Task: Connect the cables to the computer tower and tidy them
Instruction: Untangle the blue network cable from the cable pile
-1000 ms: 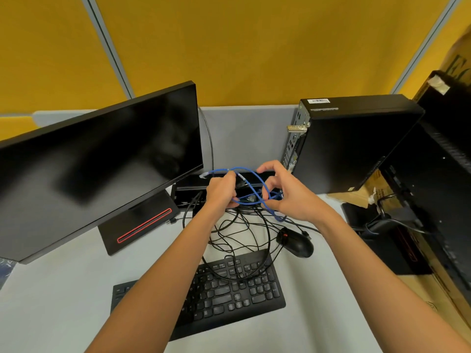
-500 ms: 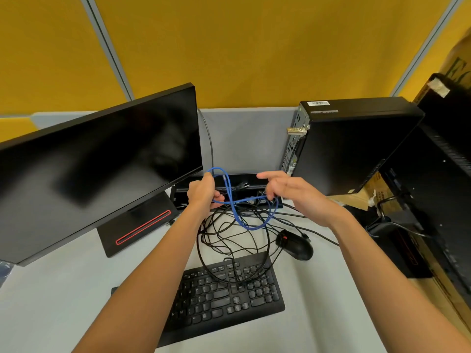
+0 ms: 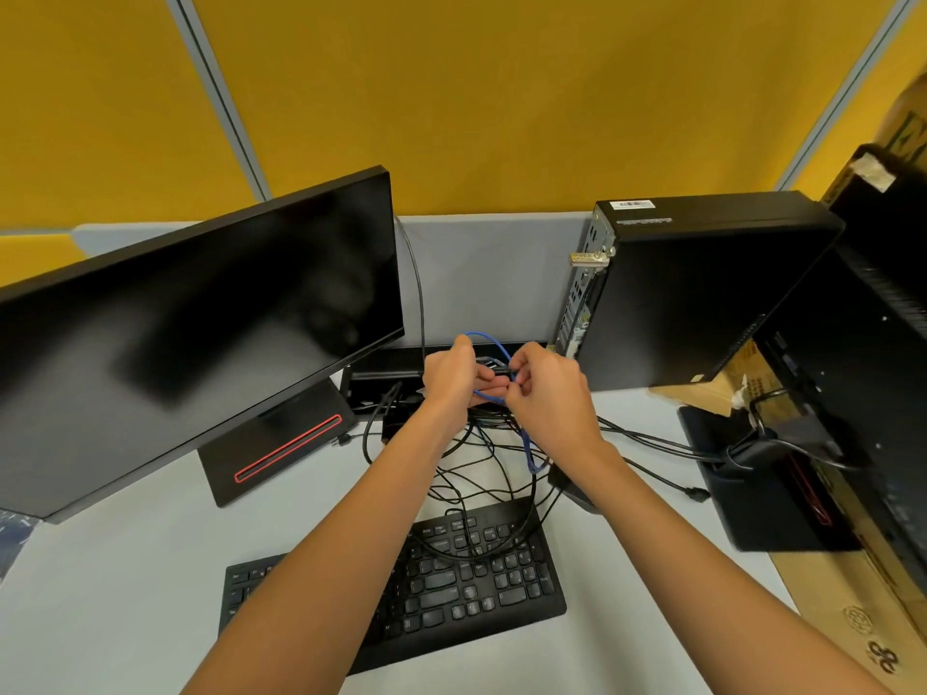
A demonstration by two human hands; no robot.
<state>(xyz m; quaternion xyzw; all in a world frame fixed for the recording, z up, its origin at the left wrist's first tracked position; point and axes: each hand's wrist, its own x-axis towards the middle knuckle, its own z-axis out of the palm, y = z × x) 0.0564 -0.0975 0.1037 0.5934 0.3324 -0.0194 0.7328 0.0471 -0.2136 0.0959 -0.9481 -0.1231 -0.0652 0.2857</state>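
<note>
Backdrop: yellow partition panels (image 3: 501,92) divided by grey metal strips (image 3: 220,97); low grey screen (image 3: 491,273) behind pale grey desk (image 3: 125,569); cardboard box (image 3: 908,122) far right; even light.

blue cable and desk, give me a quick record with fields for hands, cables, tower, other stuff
left hand: grips the blue cable
right hand: pinches the same cable, close to the left hand
blue cable: looped above the hands, one end hanging down below the right hand
black cables: tangled on the desk, some lying over the keyboard
tower: upright at right, port side facing the hands; blue cable not plugged in
monitor: at left, screen dark
</note>
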